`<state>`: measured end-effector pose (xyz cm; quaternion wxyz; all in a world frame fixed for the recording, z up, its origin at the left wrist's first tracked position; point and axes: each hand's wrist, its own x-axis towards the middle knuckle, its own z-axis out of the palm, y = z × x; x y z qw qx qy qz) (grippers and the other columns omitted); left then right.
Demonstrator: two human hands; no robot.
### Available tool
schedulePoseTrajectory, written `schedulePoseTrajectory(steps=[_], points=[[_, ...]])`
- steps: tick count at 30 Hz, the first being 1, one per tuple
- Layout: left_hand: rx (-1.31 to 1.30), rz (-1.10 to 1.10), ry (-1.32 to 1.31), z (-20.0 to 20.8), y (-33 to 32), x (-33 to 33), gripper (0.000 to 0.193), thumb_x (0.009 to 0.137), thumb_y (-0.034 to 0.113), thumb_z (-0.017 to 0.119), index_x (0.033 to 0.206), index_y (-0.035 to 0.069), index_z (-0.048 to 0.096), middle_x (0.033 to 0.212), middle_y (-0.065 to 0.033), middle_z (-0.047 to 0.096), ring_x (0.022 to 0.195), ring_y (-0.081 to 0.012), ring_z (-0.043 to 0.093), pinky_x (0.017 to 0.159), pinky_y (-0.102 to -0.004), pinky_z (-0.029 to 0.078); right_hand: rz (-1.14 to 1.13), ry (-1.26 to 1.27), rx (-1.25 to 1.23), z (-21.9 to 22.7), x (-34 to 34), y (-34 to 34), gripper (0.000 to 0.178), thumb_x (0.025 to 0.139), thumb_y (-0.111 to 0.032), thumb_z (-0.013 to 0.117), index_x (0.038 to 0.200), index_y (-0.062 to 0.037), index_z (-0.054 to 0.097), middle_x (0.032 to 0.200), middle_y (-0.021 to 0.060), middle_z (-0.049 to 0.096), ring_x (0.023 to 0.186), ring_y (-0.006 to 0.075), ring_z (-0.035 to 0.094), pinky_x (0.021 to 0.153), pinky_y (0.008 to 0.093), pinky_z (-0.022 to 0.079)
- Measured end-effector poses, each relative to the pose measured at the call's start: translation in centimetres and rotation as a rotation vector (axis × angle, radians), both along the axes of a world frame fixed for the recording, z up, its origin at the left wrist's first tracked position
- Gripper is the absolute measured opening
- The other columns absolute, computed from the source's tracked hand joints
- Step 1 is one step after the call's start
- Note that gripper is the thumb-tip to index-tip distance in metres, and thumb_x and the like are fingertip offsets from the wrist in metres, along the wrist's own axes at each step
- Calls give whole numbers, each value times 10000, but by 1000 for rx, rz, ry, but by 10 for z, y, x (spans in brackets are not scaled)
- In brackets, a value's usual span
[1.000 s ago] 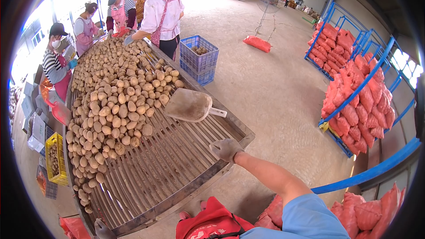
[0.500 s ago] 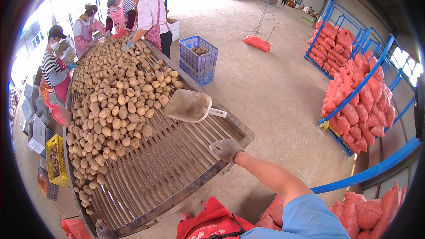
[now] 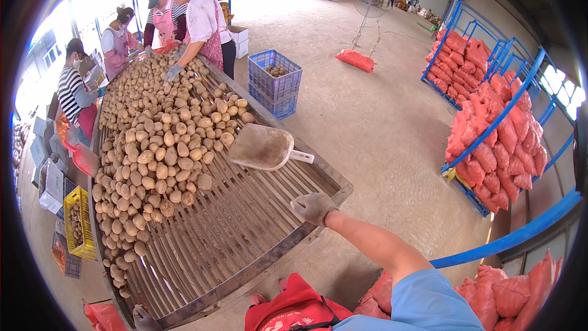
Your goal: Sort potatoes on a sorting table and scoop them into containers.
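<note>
My right hand [image 3: 314, 208], in a grey work glove, rests at the near right corner of a slatted sorting table [image 3: 245, 233], its fingers curled over the rim. At the near left corner, my left hand [image 3: 146, 319] in a similar glove lies against the rim. It is partly cut off by the picture's lower edge and its fingers are hard to make out. A big heap of potatoes [image 3: 162, 153] covers the left and far parts of the table. Beyond my right hand a dirty white scoop [image 3: 263, 146] lies on the slats, its handle pointing right.
Several co-workers in aprons [image 3: 205, 30] stand around the far end. A red scoop [image 3: 84, 158] and a yellow crate [image 3: 78, 224] are at left. Stacked blue crates [image 3: 274, 83] stand right of the table. Red sacks [image 3: 496, 138] fill blue racks farther right; more sacks [image 3: 511, 297] lie behind my arm.
A co-worker in a light shirt has bent and reached slightly left and down over the heap. The striped-shirt co-worker at left has turned a little. My hands stay put.
</note>
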<state>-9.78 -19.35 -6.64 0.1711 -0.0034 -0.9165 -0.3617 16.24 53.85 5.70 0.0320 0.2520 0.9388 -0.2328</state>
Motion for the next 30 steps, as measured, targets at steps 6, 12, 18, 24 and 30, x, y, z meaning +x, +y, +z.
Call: schedulePoseTrajectory(steps=[6,12,18,24,30], points=[[15,4,-75,-2,-4,-2,343,1171,264,568,1034,-7,728,876,-74,729,786,-191,672,759,-355,528,-3,-7,-9,0,0,0,481,1116,-478,454,1106,-129,784,1141,170,804,1104,410,743,967,536,558],[35,16,-22,-1,1,1,335,1170,264,568,1068,-4,740,907,-75,745,816,-189,692,781,-352,538,3,-22,2,0,0,0,478,1113,-476,455,1083,-128,782,1130,166,803,1096,408,743,957,540,554],[60,-6,-38,-1,-4,1,331,1166,265,576,1088,-11,742,917,-81,750,823,-196,694,796,-357,541,0,-17,-6,6,-1,-2,469,1110,-467,461,1075,-123,778,1118,167,804,1083,412,744,954,539,555],[-1,-21,25,0,-2,2,344,1167,272,581,1057,-16,734,899,-90,738,821,-216,692,796,-379,537,0,-35,-8,3,-1,0,462,1108,-464,467,1097,-126,781,1138,173,801,1101,414,740,967,534,555],[-24,3,24,3,3,5,351,1169,269,579,1013,-15,715,875,-90,723,798,-214,669,766,-376,528,0,-20,0,1,0,1,475,1110,-466,461,1106,-116,780,1136,183,801,1105,422,739,972,539,554]])
